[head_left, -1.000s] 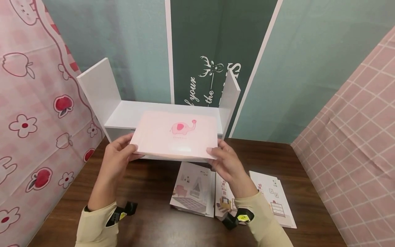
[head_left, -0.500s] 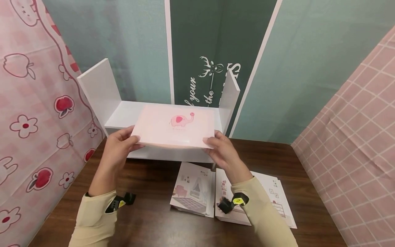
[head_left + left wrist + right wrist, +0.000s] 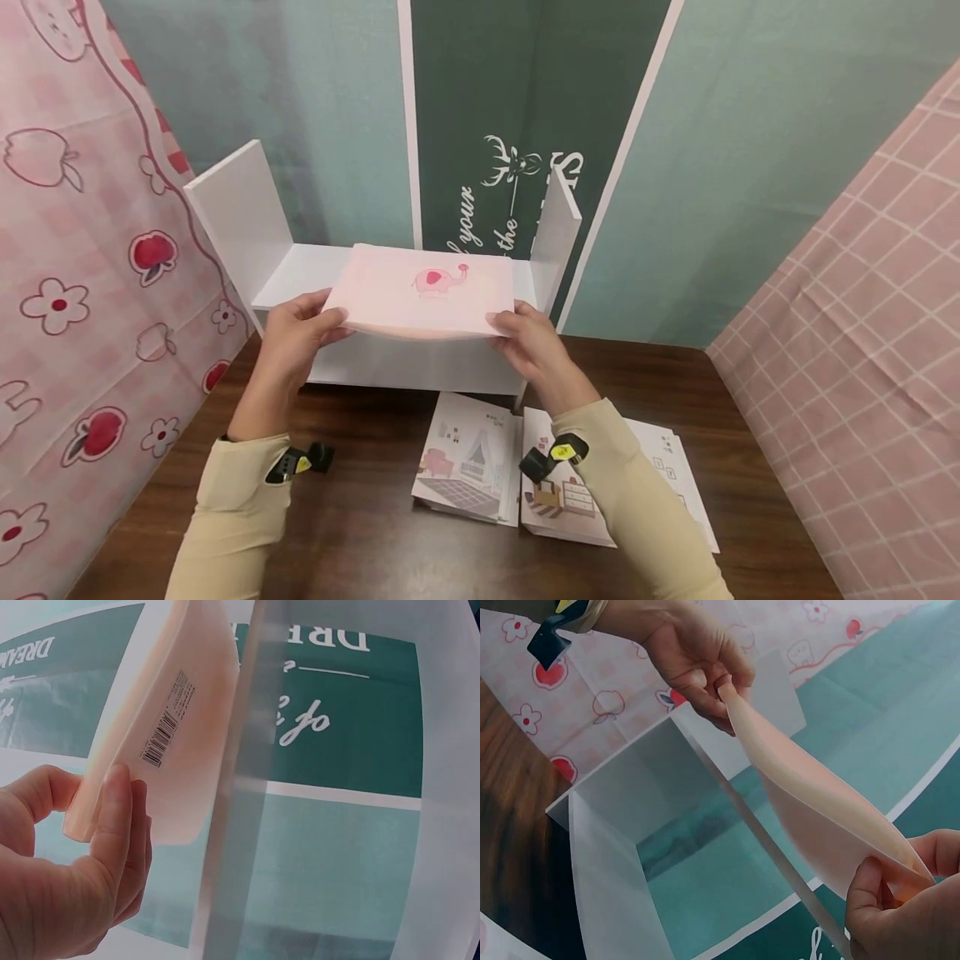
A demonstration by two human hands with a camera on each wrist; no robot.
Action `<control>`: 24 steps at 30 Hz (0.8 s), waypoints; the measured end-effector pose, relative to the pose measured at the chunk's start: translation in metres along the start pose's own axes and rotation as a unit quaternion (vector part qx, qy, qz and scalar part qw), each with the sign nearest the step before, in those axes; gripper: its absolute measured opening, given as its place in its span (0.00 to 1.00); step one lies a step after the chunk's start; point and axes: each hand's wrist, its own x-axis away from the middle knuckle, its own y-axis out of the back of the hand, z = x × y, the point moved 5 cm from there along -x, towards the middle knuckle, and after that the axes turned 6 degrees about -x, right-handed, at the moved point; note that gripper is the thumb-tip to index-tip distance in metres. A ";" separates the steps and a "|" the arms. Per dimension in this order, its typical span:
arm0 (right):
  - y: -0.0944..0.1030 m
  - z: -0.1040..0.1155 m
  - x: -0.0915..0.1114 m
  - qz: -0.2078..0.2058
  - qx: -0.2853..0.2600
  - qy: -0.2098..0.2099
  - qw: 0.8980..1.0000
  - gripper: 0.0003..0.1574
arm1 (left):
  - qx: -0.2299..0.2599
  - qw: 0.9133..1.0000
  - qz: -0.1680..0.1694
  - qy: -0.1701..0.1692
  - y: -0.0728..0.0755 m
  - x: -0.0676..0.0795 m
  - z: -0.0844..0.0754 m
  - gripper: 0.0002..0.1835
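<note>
Both hands hold a pale pink notebook point(image 3: 420, 308) with an elephant drawing on its cover, held level in the head view. My left hand point(image 3: 296, 333) pinches its near left corner, thumb on top. At the near right corner, my right hand point(image 3: 528, 333) grips it the same way. A barcode shows on the notebook's underside point(image 3: 161, 739) in the left wrist view. Seen from the right wrist, its covers point(image 3: 810, 787) bow slightly apart along the near edge. The notebook overlaps the middle board of a white shelf point(image 3: 420, 362) and hovers close over it.
Upright side panels point(image 3: 236, 217) rise at both ends of the shelf. On the dark wooden table point(image 3: 352, 525) lie a stack of illustrated books point(image 3: 465, 462) and, to its right, another stack point(image 3: 577, 500), partly under the right forearm. Printed cloths hang around the table.
Both hands have carried the pink notebook forward, away from the body, and further over the shelf. The stacks on the table have stayed in place.
</note>
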 end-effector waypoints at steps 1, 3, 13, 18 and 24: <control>-0.001 0.001 -0.002 -0.002 0.001 0.002 1.000 0.34 | 0.002 1.000 -0.001 0.004 0.000 -0.002 0.000 0.28; -0.004 0.002 -0.007 -0.008 0.006 0.005 1.000 0.33 | 0.002 1.000 -0.003 0.009 0.001 -0.007 0.000 0.28; -0.013 0.008 -0.028 -0.022 0.042 0.005 0.999 0.32 | -0.013 0.999 -0.026 0.020 0.006 -0.023 -0.004 0.28; -0.009 0.013 -0.038 -0.042 0.116 0.008 0.992 0.29 | -0.059 0.998 -0.028 0.018 0.005 -0.028 -0.005 0.29; -0.008 0.022 -0.044 -0.053 0.235 0.039 0.970 0.22 | -0.120 0.992 -0.029 0.024 0.004 -0.031 -0.006 0.30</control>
